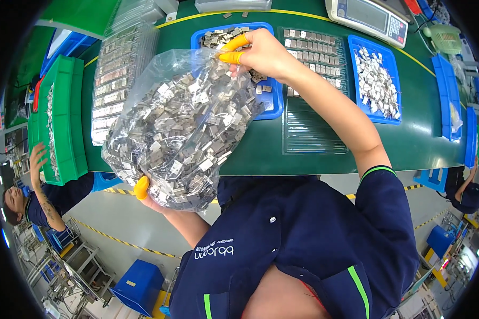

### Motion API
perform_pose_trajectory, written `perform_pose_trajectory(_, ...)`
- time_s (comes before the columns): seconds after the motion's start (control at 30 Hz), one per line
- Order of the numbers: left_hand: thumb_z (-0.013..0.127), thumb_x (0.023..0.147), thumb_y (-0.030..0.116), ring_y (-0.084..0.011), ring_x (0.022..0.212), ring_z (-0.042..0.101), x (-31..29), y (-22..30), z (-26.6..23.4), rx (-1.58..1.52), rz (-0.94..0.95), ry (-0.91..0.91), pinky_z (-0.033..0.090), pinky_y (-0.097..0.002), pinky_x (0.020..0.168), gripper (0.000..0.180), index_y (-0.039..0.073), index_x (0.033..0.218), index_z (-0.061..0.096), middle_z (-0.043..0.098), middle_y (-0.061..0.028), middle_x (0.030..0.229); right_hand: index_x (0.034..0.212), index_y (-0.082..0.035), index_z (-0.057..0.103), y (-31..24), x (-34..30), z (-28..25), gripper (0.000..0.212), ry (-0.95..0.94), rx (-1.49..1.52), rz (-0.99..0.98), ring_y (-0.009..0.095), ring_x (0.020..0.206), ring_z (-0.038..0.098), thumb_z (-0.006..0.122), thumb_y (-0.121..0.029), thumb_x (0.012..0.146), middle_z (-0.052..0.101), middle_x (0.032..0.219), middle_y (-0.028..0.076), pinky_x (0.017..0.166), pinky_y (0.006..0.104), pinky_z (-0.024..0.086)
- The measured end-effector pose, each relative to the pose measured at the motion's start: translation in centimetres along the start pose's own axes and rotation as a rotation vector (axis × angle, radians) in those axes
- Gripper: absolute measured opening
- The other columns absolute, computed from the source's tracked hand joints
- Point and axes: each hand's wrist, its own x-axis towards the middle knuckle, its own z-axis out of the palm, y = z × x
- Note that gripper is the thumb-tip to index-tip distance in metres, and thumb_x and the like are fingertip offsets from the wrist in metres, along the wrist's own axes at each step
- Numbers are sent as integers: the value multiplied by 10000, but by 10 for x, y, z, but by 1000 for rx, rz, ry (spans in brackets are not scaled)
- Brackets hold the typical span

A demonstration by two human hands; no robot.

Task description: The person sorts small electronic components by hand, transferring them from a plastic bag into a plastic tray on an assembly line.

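A large clear plastic bag (181, 133), full of small flat metal parts, is held up over the front of the table. My left hand (148, 194), with a yellow finger cot on it, grips the bag's lower left from beneath. At the bag's upper right my right hand (255, 53), yellow cots on thumb and finger, pinches the plastic. Right behind and partly hidden by the bag lies a blue tray (274, 101) with more metal parts. Its mouth sits above or beside that tray; I cannot tell exactly.
Clear blister trays (314, 127) and a stack of filled ones (120, 69) flank the bag. A blue tray of white-and-silver parts (378, 82), a scale (370, 18) and a green bin (64, 122) stand around. One co-worker's hand (37, 158) is beside the bin.
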Motion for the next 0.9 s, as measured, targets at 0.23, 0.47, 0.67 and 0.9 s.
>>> perform_pose_trajectory(0.23, 520, 707, 210, -341, 944, 562, 3, 6, 5, -23, -15, -103, 463, -505, 799, 527, -3, 1183, 445, 533, -197, 1114, 954, 54, 594, 0, -3, -2, 205, -19, -23, 29, 127, 647, 600, 604, -76, 796, 609, 761, 91, 613, 238, 517)
perform_pose_trajectory(0.47, 515, 721, 220, -357, 930, 565, 6, 6, 17, -58, -97, -160, 435, -566, 809, 524, -3, 1189, 443, 527, -198, 1123, 932, 50, 604, 9, 1, -2, 197, -6, -87, 7, 123, 648, 602, 613, -88, 791, 617, 773, 88, 602, 233, 512)
perform_pose_trajectory(0.67, 541, 719, 270, -366, 935, 560, -2, 9, 20, -44, -55, -78, 449, -555, 786, 555, 2, 1194, 444, 522, -200, 1127, 943, 51, 601, -5, -2, 1, 200, -26, -32, 19, 137, 660, 614, 609, -78, 789, 617, 767, 96, 603, 235, 512)
perform_pose_trajectory(0.9, 526, 729, 299, -387, 903, 571, 2, 10, 21, -30, -75, -124, 477, -546, 741, 577, 1, 1214, 431, 502, -214, 1155, 955, 55, 594, -2, 1, -1, 203, -27, -14, 10, 156, 677, 626, 601, -59, 786, 619, 772, 115, 614, 243, 516)
